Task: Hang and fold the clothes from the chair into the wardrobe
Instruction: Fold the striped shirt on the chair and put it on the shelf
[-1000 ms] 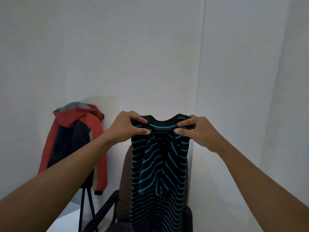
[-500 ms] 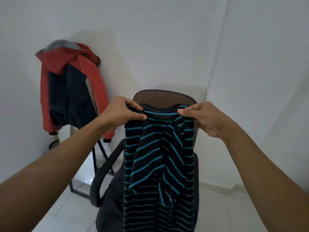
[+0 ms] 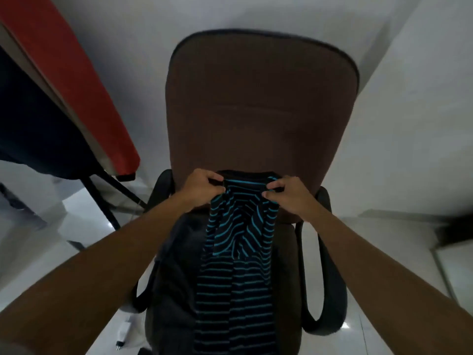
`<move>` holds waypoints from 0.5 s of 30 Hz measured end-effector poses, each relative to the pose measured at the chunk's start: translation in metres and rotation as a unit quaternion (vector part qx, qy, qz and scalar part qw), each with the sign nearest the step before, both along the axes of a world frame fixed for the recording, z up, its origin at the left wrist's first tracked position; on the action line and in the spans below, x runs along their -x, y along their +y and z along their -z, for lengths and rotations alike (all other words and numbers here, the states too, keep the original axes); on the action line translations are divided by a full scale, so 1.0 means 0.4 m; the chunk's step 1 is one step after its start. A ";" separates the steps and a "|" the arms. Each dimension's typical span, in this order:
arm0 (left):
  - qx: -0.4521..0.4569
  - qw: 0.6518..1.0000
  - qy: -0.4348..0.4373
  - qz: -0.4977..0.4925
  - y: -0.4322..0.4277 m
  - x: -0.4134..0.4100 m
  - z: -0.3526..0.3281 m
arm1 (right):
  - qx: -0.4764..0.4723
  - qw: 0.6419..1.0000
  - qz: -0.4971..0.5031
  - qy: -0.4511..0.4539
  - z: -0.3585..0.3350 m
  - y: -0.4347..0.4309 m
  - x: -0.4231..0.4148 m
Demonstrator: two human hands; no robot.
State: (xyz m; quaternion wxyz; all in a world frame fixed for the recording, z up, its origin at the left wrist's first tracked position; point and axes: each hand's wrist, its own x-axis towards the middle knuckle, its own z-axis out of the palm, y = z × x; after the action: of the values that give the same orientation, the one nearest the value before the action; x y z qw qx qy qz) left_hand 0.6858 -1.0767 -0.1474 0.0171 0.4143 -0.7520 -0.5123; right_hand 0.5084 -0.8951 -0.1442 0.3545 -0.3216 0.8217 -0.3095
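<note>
At the far left, a red and navy jacket (image 3: 76,80) hangs from a dark-legged stand (image 3: 102,201), now cropped by the frame edge, where a moment ago its hood and shoulders were in full view. Just right of it, the left hand (image 3: 202,190) pinches one side of the neckline of a black shirt with teal stripes (image 3: 238,252), fingers curled tight into the cloth. The right hand (image 3: 289,198) pinches the other side the same way, so the collar is stretched between the two.

What has changed is height. The collar was held up level with the top of the brown office chair (image 3: 261,111) and is now low against the backrest, just above the seat. The lower half of the shirt has stopped hanging free and lies in soft folds down the seat towards the near edge. The head has tipped down with it, so the backrest fills the far part of the view.

To my eye this means the shirt is being laid flat on the seat for folding rather than carried off to hang. A dark heap (image 3: 176,265) beside it on the seat's left may be another garment, though the light is too dim to be sure. No wardrobe is in view.
</note>
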 end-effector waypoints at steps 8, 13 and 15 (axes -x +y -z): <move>0.111 0.983 -0.053 0.139 -0.108 -0.012 0.312 | -0.087 0.991 -0.062 0.080 0.275 -0.072 0.010; 0.134 0.980 -0.004 0.150 -0.040 -0.103 0.375 | -0.099 0.983 -0.100 0.119 0.328 0.025 -0.043; 0.155 0.975 0.004 0.157 0.010 -0.155 0.382 | -0.097 0.981 -0.115 0.122 0.334 0.086 -0.090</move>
State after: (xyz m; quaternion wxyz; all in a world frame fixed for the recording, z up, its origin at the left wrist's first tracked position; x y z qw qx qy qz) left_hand 0.7478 -1.0729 -0.3004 0.0038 0.2816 -0.8777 -0.3877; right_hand 0.5443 -0.8607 -0.2779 0.3147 -0.4137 0.8420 -0.1442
